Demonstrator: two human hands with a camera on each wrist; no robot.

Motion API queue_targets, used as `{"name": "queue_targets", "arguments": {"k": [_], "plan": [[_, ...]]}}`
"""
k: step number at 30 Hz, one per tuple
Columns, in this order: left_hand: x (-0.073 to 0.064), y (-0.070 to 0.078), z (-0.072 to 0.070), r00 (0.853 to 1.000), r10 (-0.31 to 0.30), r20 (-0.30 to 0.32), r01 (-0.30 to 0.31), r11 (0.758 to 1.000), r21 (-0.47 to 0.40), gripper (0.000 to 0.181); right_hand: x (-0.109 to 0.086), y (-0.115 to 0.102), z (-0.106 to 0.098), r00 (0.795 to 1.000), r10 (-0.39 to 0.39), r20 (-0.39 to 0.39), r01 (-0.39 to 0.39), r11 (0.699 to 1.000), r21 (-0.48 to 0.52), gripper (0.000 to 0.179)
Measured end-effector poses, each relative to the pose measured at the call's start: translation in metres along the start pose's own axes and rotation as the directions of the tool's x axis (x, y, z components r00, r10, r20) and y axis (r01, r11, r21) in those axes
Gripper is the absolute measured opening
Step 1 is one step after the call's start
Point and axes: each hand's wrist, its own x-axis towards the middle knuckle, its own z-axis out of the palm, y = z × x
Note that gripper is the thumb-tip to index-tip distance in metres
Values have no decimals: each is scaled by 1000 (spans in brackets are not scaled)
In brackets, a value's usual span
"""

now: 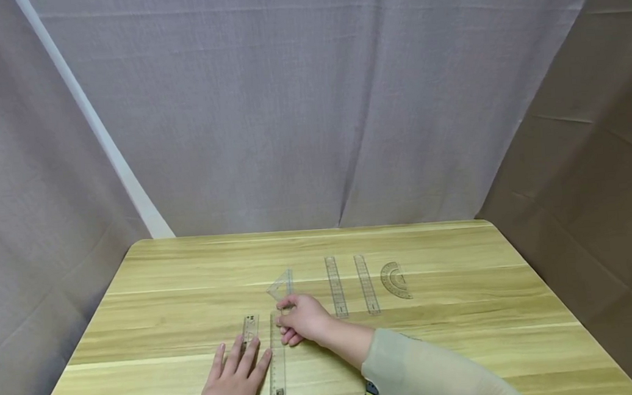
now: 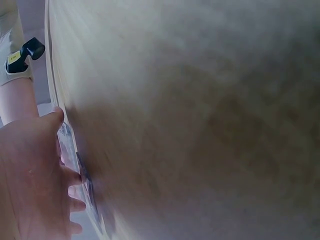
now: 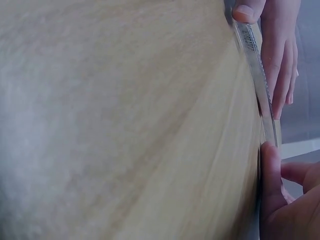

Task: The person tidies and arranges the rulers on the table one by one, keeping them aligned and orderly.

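Observation:
A clear ruler (image 1: 276,359) lies lengthwise on the table between the two hands. My right hand (image 1: 304,317) pinches its far end between thumb and finger. The left hand (image 1: 232,387) lies spread with straight fingers, its thumb at the ruler's near end. Under the left fingertips is another clear ruler (image 1: 251,324), its lower part hidden by the hand. In the right wrist view the ruler (image 3: 257,75) runs from the left thumb to the right thumb (image 3: 270,165). A clear set square (image 1: 282,285) lies just beyond the right hand.
Two more clear rulers, one nearer (image 1: 336,286) and one farther right (image 1: 367,284), lie side by side past the right wrist. A clear protractor (image 1: 395,281) is to their right. Grey curtains (image 1: 244,117) enclose the wooden table (image 1: 467,309) at the back and sides.

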Motion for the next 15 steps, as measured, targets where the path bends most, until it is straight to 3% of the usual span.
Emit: {"name": "queue_targets", "arguments": {"k": [7, 15], "plan": [[-1, 0, 0, 1000, 4, -21, -4, 1000, 4, 95, -2, -1, -7, 997, -7, 77, 8, 1000, -6, 33], [-1, 1, -1, 1000, 0, -28, 0, 1000, 12, 94, -7, -8, -15, 987, -4, 159, 21, 994, -105, 46]]}}
